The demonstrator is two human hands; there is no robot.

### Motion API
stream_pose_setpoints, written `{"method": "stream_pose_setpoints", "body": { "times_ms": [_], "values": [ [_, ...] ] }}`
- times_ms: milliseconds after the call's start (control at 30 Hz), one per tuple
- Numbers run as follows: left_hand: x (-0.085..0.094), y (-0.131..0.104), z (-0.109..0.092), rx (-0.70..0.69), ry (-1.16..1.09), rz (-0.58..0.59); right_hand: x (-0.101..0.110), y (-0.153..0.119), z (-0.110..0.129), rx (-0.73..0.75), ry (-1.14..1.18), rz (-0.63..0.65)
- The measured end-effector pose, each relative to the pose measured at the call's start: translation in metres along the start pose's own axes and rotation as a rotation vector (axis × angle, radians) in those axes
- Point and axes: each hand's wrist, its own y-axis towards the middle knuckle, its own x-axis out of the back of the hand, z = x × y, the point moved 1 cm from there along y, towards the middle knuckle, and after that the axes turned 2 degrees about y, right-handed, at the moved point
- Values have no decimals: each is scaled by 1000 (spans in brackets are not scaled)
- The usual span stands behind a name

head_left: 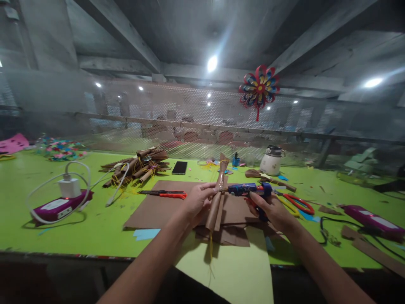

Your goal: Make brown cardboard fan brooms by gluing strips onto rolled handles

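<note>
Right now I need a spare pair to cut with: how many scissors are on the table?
2: orange-handled scissors lie on the brown sheet left of the left hand; red-and-yellow scissors lie beside the right hand. Clutter may hide more.

On the green desk (95, 228) lie a black phone (179, 167), a pile of brown paper rolls (139, 165), red-handled scissors (164, 194), a white jar (271, 161) and a purple power strip (60, 206), with a paper pinwheel (259, 88) hanging above.

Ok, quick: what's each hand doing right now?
Left hand: closed on the brown paper roll.
Right hand: closed on the glue gun, nozzle at the roll.
</note>
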Motion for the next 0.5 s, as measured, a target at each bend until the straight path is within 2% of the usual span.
{"method": "stream_pose_setpoints", "body": {
  "times_ms": [267,500],
  "values": [
    [0,3,2,-44,38,-19,-2,1,4,27,-36,-76],
    [3,5,5,-19,109,-28,-7,-6,4,34,-121,-17]
  ]
}}
